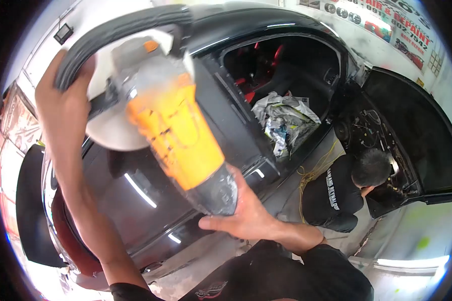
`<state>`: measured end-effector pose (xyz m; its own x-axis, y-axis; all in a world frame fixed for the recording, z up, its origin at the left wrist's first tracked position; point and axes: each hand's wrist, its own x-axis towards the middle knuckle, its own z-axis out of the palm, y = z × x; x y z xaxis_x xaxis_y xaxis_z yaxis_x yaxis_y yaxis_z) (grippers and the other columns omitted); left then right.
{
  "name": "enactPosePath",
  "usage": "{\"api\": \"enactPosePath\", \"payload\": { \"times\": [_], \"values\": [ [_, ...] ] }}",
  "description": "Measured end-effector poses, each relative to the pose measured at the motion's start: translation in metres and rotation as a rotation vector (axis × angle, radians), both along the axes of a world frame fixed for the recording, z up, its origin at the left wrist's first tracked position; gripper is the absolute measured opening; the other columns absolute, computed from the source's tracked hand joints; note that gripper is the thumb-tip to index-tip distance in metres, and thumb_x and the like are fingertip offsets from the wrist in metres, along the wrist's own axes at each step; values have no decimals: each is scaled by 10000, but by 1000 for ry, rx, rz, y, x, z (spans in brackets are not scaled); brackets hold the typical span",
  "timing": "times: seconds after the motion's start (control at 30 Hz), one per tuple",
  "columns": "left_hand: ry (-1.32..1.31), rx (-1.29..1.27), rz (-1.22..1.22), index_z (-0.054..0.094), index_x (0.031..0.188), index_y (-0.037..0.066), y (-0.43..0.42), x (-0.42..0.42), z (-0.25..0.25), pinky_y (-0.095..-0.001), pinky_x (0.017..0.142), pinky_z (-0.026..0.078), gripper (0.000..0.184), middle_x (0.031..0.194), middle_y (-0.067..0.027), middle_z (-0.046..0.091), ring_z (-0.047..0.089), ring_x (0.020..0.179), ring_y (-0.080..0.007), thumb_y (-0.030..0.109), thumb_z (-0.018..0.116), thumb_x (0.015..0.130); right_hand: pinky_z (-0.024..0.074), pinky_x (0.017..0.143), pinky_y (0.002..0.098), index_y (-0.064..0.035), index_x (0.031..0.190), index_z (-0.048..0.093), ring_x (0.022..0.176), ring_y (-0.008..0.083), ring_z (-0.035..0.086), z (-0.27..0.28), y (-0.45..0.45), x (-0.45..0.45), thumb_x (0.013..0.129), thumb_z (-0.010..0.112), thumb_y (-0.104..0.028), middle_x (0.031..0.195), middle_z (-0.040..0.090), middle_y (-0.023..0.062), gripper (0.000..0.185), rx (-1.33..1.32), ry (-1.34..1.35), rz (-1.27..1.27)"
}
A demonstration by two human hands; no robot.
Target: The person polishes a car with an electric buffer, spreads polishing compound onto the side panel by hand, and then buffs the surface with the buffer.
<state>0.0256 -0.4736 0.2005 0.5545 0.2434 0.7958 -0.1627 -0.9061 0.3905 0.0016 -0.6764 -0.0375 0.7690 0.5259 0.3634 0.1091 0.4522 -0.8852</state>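
Orange polisher (pixel 183 135), 1 in all, held up in front of 1 black car (pixel 120 210).
Fingers of the left hand (pixel 63 100) wrap the looped handle (pixel 125 22) and those of the right hand (pixel 246 213) grasp the dark rear grip (pixel 216 193), probably to share the weight; whether its 1 white disc (pixel 116 135) touches bodywork, I cannot tell. Beyond, 1 heap of crumpled paper (pixel 286 120) lies in the door opening, perhaps shielding the interior; 1 co-worker (pixel 331 193) crouches by 1 open door (pixel 412 125).

Polisher (pixel 186 135) before car (pixel 236 143); person (pixel 331 190) right, beside door (pixel 412 120).
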Motion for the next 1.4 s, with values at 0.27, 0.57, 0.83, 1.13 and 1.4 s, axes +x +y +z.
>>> {"api": "enactPosePath", "payload": {
  "times": [0.27,0.57,0.83,1.13,1.4],
  "values": [
    [-108,392,-285,662,950,23,-160,209,18,-330,573,406,215,632,-74,547,448,575,-150,228,685,890,529,783,298,-50,1437,313,946,130,599,26,-148,114,740,873,-81,1234,567,71,895,20,253,-182],
    [-73,344,-516,635,997,-67,-320,383,-13,-488,814,543,271,919,-291,684,676,912,-457,117,635,798,542,631,274,-64,1301,458,786,128,633,7,-253,217,760,793,11,1024,653,58,641,83,392,-451],
    [-67,138,-365,722,888,-50,-318,400,24,-445,795,588,244,896,-277,699,706,878,-417,116,691,712,500,468,270,-26,1233,507,537,133,577,53,-306,283,774,791,-175,768,615,46,561,-129,164,-442],
    [-358,-76,-43,712,844,-46,-177,269,44,-406,760,583,240,874,-242,707,715,838,-358,146,724,702,490,497,237,11,1278,495,622,124,595,122,-252,271,701,847,-265,863,631,59,730,-320,-66,-172],
    [-272,-1,269,630,999,-126,-258,203,8,-456,723,576,228,906,-336,675,708,867,-423,30,613,834,490,816,263,39,1375,469,910,146,611,70,-308,347,652,846,-234,1131,633,85,859,-375,-153,284]
  ]
}}
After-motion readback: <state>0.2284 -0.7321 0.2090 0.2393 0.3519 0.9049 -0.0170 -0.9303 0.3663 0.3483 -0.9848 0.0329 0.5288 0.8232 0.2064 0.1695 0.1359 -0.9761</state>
